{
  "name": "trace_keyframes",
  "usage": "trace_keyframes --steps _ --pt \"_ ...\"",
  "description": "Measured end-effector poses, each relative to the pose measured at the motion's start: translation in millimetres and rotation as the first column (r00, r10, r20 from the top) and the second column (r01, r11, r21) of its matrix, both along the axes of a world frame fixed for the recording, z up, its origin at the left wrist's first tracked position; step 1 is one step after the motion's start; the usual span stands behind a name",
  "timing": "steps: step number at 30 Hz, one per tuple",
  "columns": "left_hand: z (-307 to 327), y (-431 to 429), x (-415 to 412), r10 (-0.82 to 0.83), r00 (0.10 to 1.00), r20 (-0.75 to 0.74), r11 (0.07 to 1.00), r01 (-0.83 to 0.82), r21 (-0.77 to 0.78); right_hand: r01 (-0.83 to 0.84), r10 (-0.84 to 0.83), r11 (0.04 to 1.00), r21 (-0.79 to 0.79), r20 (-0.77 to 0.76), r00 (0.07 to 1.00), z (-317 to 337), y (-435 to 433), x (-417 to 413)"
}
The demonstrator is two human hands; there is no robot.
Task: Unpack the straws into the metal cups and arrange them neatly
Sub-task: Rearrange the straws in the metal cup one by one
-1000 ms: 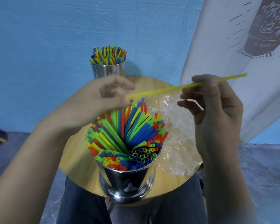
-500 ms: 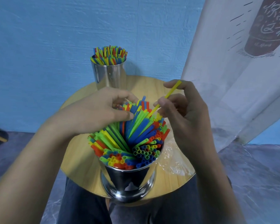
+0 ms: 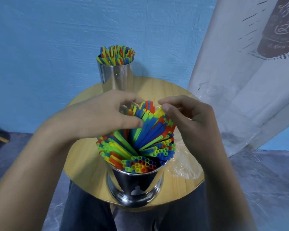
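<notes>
Sitting above the person's knees, the round wooden desk [image 3: 87,167] carries the whole job: the near cup [image 3: 135,185] at its front edge, the far cup [image 3: 115,75] at its back edge by the blue wall, and a crumpled clear wrapper [image 3: 183,169] just right of the near cup. Both cups stand upright and packed. The far one's load sits level, while the near cup's straws [image 3: 145,144] fan outward and lean.

The left hand [image 3: 97,117] curls over the far left of that fan, fingers clamped round the tops and thumb pressed into the bundle. The right hand [image 3: 190,117] is at the far right, thumb and forefinger close together at the straw tips; whether they pinch one I cannot tell.

A second ago a single yellow straw stretched between both hands above the cup, and half a second ago the right hand was feeding it down. Now it is lost among the rest, and nothing loose shows in the wrapper. I judge the unpacking done or nearly so, with the leaning fan left to square up.

The near cup's base meets the desk's front rim, so a push toward the person could tip it off. Bare wood lies left of it and between the cups. The wrapper fills the right side, and a white banner [image 3: 240,80] hangs close beyond
</notes>
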State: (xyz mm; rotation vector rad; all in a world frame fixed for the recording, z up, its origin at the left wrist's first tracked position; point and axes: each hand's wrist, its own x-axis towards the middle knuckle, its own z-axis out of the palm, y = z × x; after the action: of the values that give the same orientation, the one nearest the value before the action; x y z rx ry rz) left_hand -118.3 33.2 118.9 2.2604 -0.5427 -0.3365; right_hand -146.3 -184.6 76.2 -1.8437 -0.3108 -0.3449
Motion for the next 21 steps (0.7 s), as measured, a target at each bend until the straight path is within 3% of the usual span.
trace_keyframes --steps 3,9,21 --pt "-3.9 -2.4 5.0 0.001 1.0 0.023 0.997 0.001 -0.073 -0.03 0.032 0.999 0.041 -0.038 0.999 -0.4 -1.3 3.7" --pt "-8.6 -2.4 11.5 0.073 0.996 0.058 0.987 -0.064 -0.146 -0.09 0.087 0.995 -0.051 -0.05 0.995 4.2 -0.9 -2.9" --pt "-10.1 3.2 8.9 0.252 0.958 0.137 0.966 -0.257 0.025 -0.2 0.18 0.977 -0.076 -0.208 0.961 -0.5 -8.6 0.4"
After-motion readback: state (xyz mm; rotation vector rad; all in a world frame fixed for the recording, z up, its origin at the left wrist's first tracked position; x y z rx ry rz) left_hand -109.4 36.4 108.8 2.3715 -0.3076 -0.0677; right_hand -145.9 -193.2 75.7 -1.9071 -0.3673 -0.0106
